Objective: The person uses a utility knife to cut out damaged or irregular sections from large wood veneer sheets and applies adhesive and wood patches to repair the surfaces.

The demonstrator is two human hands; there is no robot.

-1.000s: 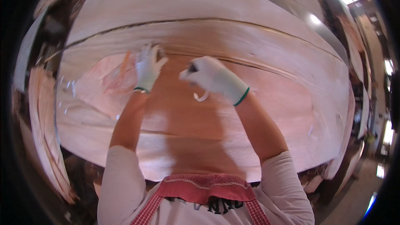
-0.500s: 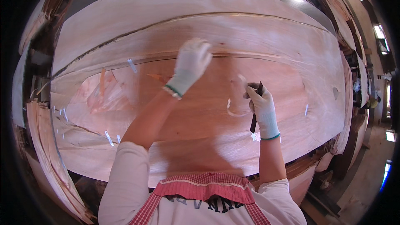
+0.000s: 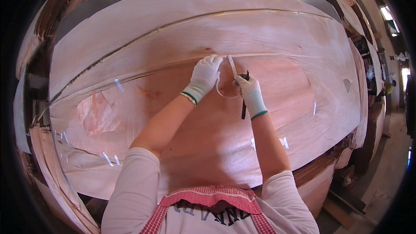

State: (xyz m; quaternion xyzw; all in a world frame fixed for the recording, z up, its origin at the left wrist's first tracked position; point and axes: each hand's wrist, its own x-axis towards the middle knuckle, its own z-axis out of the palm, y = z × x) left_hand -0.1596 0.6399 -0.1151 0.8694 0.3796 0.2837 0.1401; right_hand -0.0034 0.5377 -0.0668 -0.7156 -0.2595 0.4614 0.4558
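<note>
Head feed, remote station: several short pale tape pieces [image 3: 107, 158] already lie on the wood sheet [image 3: 186, 143], some toward its left edge and near-left corner, one toward its right edge, others beside the right forearm; I log these as done. In hand is a white strip [image 3: 232, 66], over the middle of the sheet, its far end at or just above the long seam [image 3: 138, 77]; I cannot tell whether that end touches the wood. I judge this piece unfinished, since its remaining length hangs in a loop between the hands, and I make out no tape along the seam from there toward the right edge. Orientation: the strip's straight part points at the sheet's far edge, leaning slightly left, long axis roughly across the seam; the sheet's own long axis runs from left edge to right edge. The left hand [image 3: 205, 74] has fingers bent and gathered by the seam; whether they pinch the strip I cannot tell. The right hand [image 3: 252, 96] grasps a dark flat tool [image 3: 243, 111], long axis running near to far, with the strip at its fingertips.
</note>
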